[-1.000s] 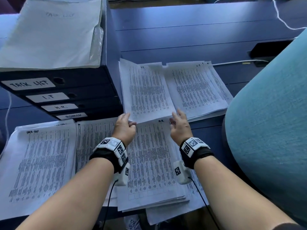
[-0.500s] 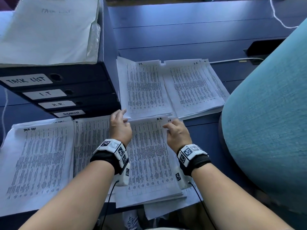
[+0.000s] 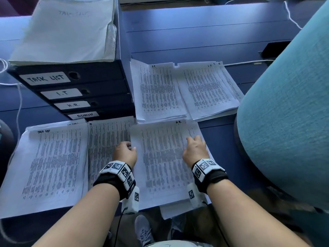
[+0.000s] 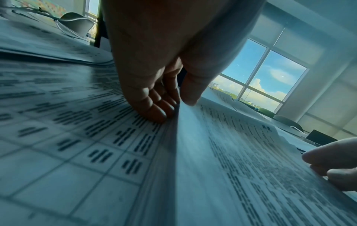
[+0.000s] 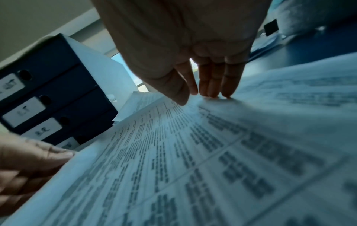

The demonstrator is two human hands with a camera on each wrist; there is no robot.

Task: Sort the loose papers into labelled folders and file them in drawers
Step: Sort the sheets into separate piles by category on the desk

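A stack of printed sheets marked H.R. (image 3: 163,157) lies near the desk's front edge. My left hand (image 3: 125,152) grips its left edge, thumb on top and fingers curled beneath (image 4: 160,110). The straight fingers of my right hand (image 3: 195,148) press down on the stack's upper right part (image 5: 214,91). More paper piles lie around: a Task List pile (image 3: 51,166) at the left, an I.T. pile (image 3: 158,91) and another pile (image 3: 208,90) behind. The dark drawer unit (image 3: 74,91) carries labels Task List, I.T., H.R. and Admin.
A pale folder (image 3: 65,29) lies on top of the drawer unit. A teal chair back (image 3: 288,113) crowds the right side. White cables (image 3: 249,62) run across the blue desk (image 3: 195,32). Some sheets overhang the desk's front edge.
Both hands slid from the top edge of the H.R. stack toward me. The left hand now grips the stack's left side, and the right hand rests flat on its right part.
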